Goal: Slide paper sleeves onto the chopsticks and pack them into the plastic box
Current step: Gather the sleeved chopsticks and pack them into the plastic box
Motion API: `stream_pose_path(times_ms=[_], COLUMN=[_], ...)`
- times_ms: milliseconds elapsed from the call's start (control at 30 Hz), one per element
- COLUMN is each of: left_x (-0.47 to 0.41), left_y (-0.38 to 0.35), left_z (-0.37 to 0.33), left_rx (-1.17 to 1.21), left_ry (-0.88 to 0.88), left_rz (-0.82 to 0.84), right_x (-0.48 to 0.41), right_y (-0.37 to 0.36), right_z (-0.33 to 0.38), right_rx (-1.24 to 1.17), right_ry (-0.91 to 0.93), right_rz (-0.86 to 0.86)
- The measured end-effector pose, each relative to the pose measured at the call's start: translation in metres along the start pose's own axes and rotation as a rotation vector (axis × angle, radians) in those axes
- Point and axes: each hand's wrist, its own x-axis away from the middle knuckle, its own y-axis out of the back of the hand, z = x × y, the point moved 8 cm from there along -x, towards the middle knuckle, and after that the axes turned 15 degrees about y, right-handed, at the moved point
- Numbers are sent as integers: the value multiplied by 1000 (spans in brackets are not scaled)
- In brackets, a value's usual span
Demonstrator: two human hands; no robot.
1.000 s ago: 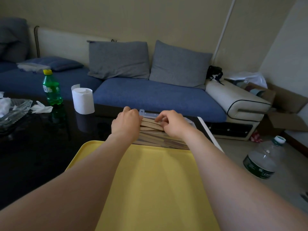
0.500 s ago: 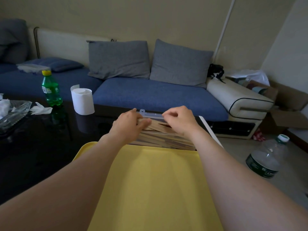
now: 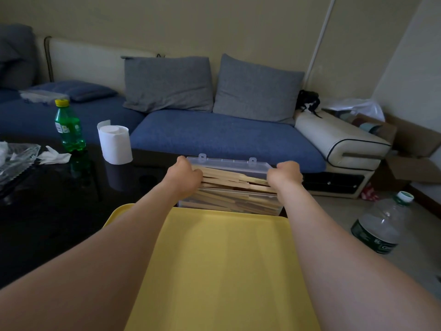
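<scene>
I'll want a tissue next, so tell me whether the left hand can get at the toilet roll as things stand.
Probably yes: the toilet roll stands just left of the left hand with nothing standing between them, though that hand grips the plastic box.

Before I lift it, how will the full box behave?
The box looks like thin clear plastic, so it may flex. The chopsticks seem heaped above its rim, so they could slide out if it tilts.

Home living room: sofa (image 3: 226, 137), cushions (image 3: 167, 83)
</scene>
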Motion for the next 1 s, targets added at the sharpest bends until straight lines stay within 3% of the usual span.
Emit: stream_pose_path(times_ms=[133, 367, 633, 800, 900, 1000], left_x=[1, 6, 19, 44, 60, 67], left_y=[0, 3, 10, 42, 51, 51], left_z=[-1, -3, -6, -22, -22, -19], left_rx=[5, 119, 181, 310, 367, 392], left_ry=[-23, -21, -8, -225, -264, -234], left_rz=[-13, -35, -55, -287, -335, -348], right_x=[3, 4, 1, 7, 15, 26], right_y=[4, 3, 6, 20, 35, 36], right_z=[-10, -5, 1, 18, 32, 48], right_rx=[-219, -220, -234, -304, -244, -100], right_ry=[-105, -125, 17, 98, 176, 309], right_rz=[-67, -3, -44, -150, -211, -86])
